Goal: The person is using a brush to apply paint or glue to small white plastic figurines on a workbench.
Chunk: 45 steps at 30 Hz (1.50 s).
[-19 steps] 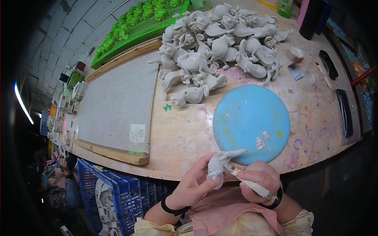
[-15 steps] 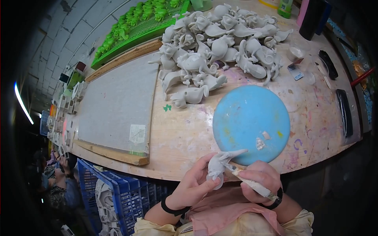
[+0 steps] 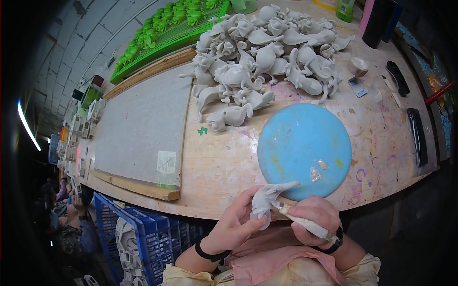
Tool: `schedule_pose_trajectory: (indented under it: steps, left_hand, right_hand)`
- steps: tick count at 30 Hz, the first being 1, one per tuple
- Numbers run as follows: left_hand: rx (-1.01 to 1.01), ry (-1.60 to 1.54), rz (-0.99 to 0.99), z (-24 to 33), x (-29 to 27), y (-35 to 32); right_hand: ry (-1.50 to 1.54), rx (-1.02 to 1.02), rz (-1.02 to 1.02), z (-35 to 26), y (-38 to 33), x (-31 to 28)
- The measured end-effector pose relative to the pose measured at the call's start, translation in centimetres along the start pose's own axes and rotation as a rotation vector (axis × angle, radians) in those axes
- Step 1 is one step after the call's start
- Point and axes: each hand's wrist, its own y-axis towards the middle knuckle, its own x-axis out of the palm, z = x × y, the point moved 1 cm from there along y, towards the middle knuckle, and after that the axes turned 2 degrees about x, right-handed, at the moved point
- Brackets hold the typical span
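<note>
A pile of grey figures [image 3: 267, 59] lies beyond a blue disc [image 3: 303, 140]. The left hand [image 3: 238, 221] has its grip closed around a pale figurine [image 3: 268, 198] near the disc's front edge; the right hand [image 3: 318, 217] pinches a pale-handled tool [image 3: 307, 224], its tip close by the figurine. The wooden surface [image 3: 214, 167] is paint-stained; a block wall [image 3: 81, 47] is at left.

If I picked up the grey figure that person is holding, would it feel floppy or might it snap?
The grey figure is probably stiff: its thin end juts past the left hand without sagging. That end might snap if knocked, being much narrower than the body. The dull, matte surface suggests it wouldn't be very slippery.
</note>
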Motion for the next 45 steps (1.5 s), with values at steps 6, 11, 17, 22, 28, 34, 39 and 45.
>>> schedule_pose_trajectory:
  steps: [6,11,17,22,28,34,39,45]
  left_hand:
    - [-0.004,0.010,-0.013,0.05,-0.18,-0.15]
    - [-0.010,0.019,-0.026,0.13,-0.21,-0.31]
    - [0.002,0.010,-0.005,0.15,0.03,-0.14]
    - [-0.007,0.034,-0.043,-0.10,-0.45,-0.21]
    - [-0.006,0.020,-0.021,0.11,-0.12,-0.19]
    - [-0.001,0.019,-0.028,-0.08,-0.33,-0.21]
    - [0.003,0.066,0.020,-0.04,-0.11,-0.20]
    - [0.007,0.023,-0.024,-0.09,-0.19,-0.17]
  right_hand:
    - [0.012,0.019,-0.011,-0.27,0.24,-0.21]
    - [0.006,0.013,-0.006,-0.29,0.20,-0.12]
    - [0.026,0.029,-0.026,-0.20,0.10,-0.19]
    - [-0.009,0.013,-0.003,-0.32,0.22,-0.20]
    - [0.003,0.012,-0.009,-0.34,0.33,-0.13]
    - [-0.006,0.001,0.002,-0.20,0.20,-0.10]
    - [-0.008,0.009,-0.005,-0.28,0.26,-0.20]
    - [-0.016,0.019,-0.007,-0.26,0.09,-0.26]
